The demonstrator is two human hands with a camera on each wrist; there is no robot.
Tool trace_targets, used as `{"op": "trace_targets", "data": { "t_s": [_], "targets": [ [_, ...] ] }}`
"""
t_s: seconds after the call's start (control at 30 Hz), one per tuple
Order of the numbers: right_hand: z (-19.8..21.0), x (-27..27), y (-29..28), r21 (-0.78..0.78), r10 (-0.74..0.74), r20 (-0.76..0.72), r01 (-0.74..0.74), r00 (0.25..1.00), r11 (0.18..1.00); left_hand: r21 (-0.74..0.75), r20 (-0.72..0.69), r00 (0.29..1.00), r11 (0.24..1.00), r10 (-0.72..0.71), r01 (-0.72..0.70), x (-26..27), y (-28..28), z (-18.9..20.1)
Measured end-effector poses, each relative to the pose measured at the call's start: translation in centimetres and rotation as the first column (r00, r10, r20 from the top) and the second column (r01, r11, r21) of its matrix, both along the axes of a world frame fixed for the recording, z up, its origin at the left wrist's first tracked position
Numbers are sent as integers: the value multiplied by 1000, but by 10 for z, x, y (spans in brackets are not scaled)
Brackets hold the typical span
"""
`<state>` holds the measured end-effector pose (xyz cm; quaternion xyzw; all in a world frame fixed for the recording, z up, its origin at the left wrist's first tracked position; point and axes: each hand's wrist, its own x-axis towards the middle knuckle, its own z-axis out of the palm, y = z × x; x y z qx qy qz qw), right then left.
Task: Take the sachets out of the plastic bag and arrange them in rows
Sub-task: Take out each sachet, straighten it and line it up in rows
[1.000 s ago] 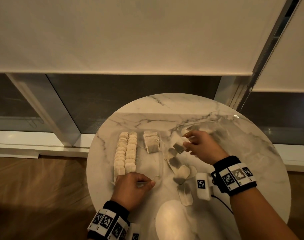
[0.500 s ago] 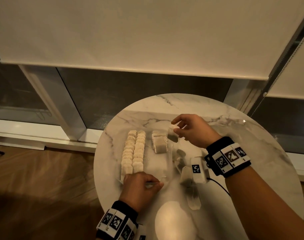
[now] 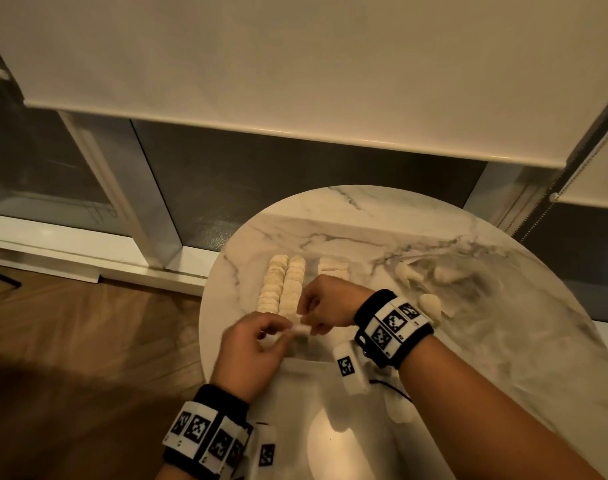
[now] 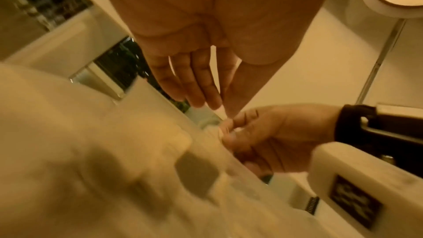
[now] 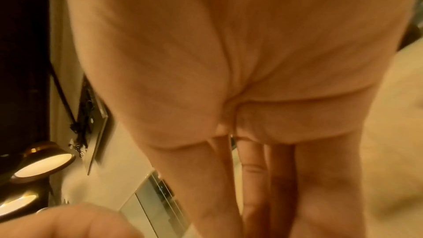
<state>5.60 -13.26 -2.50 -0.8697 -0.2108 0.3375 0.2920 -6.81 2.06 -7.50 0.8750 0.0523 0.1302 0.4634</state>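
The left hand (image 3: 252,351) is hovering over the near left edge of the round marble table (image 3: 503,341), its thumb and fingertips pinching one end of a small pale sachet (image 3: 300,329). Just beyond it, two full rows of sachets (image 3: 282,285) are running away from the person, side by side and touching. The right hand (image 3: 330,304) is meeting the left over the near end of those rows, fingers curled and pinching the other end of the same sachet. A shorter third row (image 3: 333,266) is lying just right of the two, partly hidden behind the right hand. Further right, the crumpled clear plastic bag (image 3: 458,277) is resting on the table, with loose sachets (image 3: 430,304) near it. Both wrists are wearing black bands with square black-and-white coded markers; no readable writing is showing.
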Motion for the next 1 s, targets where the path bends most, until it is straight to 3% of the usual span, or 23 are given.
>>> {"op": "trace_targets", "data": {
  "t_s": [0.07, 0.13, 0.23, 0.33, 0.77, 0.9, 1.0],
  "targets": [
    [-10, 0, 8, -48, 21, -58, -24, 998, 999, 81, -22, 993, 990, 114, -112, 1, 18, -5],
    [-17, 1, 15, -88, 27, -72, -33, 997, 996, 101, -131, 976, 982, 171, -159, 0, 31, -10],
    [-19, 4, 24, -122, 26, -61, -34, 998, 992, -16, -260, 953, 987, 152, -162, -4, 35, -13],
    [-18, 8, 34, -212, 74, 21, -68, 997, 975, -115, -277, 952, 980, 127, -164, -4, 33, -12],
    [-14, 9, 47, -367, 137, 99, -92, 986, 926, -144, -274, 954, 975, 123, -167, -3, 31, -13],
    [-2, 9, 37, -285, 96, 127, -56, 987, 957, -69, -268, 958, 990, 98, -121, -4, 32, -17],
    [6, 10, 20, -164, -19, 160, 46, 987, 985, 31, -262, 961, 996, 88, -83, -6, 31, -23]
  ]
}}
